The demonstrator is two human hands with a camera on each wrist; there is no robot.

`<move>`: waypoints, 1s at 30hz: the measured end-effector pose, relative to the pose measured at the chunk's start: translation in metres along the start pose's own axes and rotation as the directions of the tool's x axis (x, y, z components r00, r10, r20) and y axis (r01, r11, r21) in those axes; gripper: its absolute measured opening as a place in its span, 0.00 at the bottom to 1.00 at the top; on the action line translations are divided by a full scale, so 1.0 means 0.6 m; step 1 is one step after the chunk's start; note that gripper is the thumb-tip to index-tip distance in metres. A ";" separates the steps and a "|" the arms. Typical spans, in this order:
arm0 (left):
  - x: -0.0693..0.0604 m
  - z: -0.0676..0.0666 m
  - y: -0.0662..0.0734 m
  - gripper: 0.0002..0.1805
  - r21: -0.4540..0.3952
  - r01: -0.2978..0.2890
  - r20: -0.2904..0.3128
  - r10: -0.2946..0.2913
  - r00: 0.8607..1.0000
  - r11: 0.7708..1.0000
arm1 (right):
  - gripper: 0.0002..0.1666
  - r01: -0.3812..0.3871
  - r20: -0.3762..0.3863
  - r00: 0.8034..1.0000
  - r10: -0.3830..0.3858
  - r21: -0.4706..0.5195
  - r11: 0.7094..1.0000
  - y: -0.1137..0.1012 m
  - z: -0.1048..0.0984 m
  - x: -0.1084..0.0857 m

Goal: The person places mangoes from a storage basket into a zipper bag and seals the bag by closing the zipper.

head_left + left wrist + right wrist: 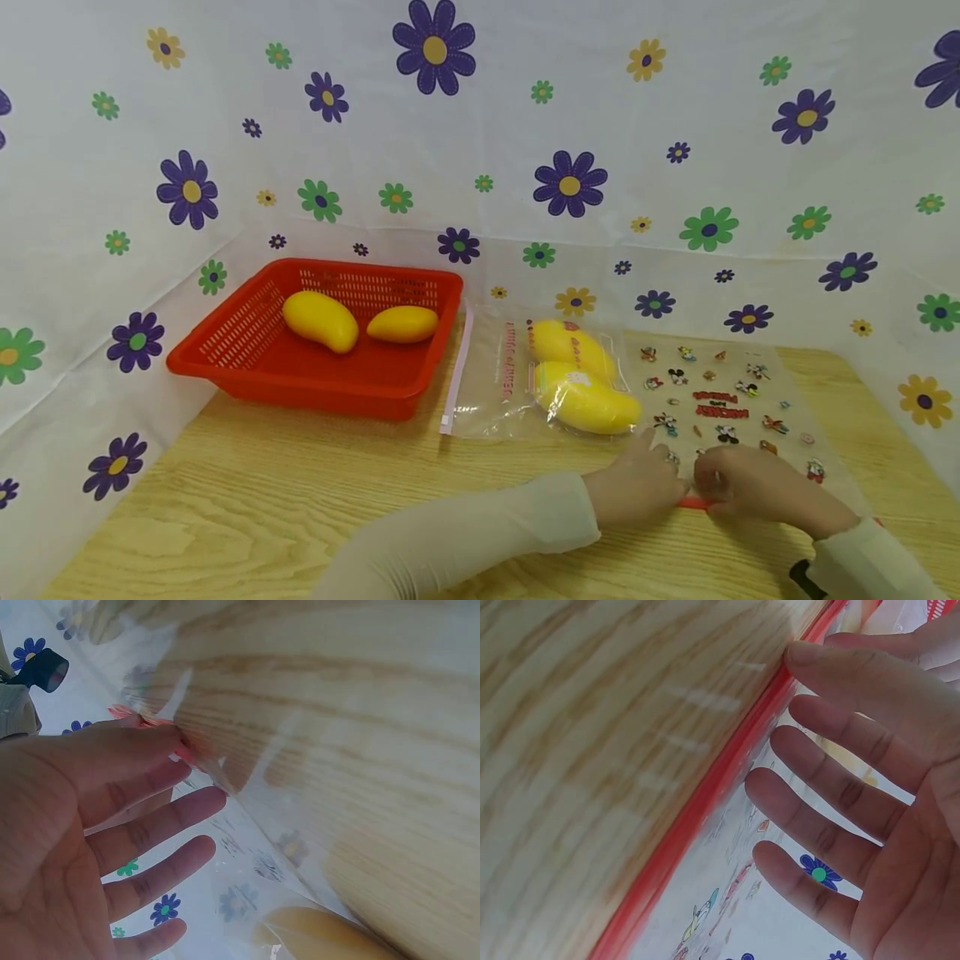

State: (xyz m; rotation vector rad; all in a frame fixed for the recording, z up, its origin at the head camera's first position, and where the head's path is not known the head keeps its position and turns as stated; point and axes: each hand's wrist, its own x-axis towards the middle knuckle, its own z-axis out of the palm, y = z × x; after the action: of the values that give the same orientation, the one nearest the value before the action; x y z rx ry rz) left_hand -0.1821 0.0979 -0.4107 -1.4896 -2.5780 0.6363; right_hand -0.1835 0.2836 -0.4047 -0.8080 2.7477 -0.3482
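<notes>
A clear zip bag (735,385) printed with small cartoon figures lies flat on the table at the right. Along its near edge runs a red zip strip (697,814). My left hand (641,485) pinches that strip between thumb and forefinger, its other fingers spread. Just to the right, my right hand (761,487) pinches the same strip with its thumb on the red edge; its remaining fingers lie loosely extended over the bag. Beyond my left hand, a second clear bag (487,412) with a pink zip holds two yellow mangoes (588,404).
A red plastic basket (315,392) stands at the left with two more mangoes, one larger (321,321) and one smaller (403,325). White flower-printed cloth (487,125) hangs behind and at both sides of the wooden table (285,483).
</notes>
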 end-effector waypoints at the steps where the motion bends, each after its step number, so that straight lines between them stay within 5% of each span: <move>1: 0.001 0.000 0.000 0.12 -0.002 -0.001 0.001 0.001 1.000 1.000 | 0.13 0.011 -0.005 1.000 -0.011 0.003 1.000 0.001 0.000 -0.001; 15: 0.022 0.000 0.005 0.11 -0.029 0.009 0.020 -0.009 1.000 1.000 | 0.12 -0.003 0.011 1.000 0.003 0.008 1.000 0.014 0.000 -0.008; 30: 0.030 -0.001 -0.005 0.15 -0.077 0.032 -0.020 -0.034 0.999 0.996 | 0.13 -0.063 -0.068 0.996 0.058 -0.081 0.995 0.027 -0.018 -0.020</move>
State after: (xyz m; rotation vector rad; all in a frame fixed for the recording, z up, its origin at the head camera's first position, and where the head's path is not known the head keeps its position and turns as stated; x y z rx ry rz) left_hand -0.1936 0.1123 -0.4111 -1.4642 -2.6331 0.5199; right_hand -0.1850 0.3053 -0.3973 -0.7440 2.8574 -0.2546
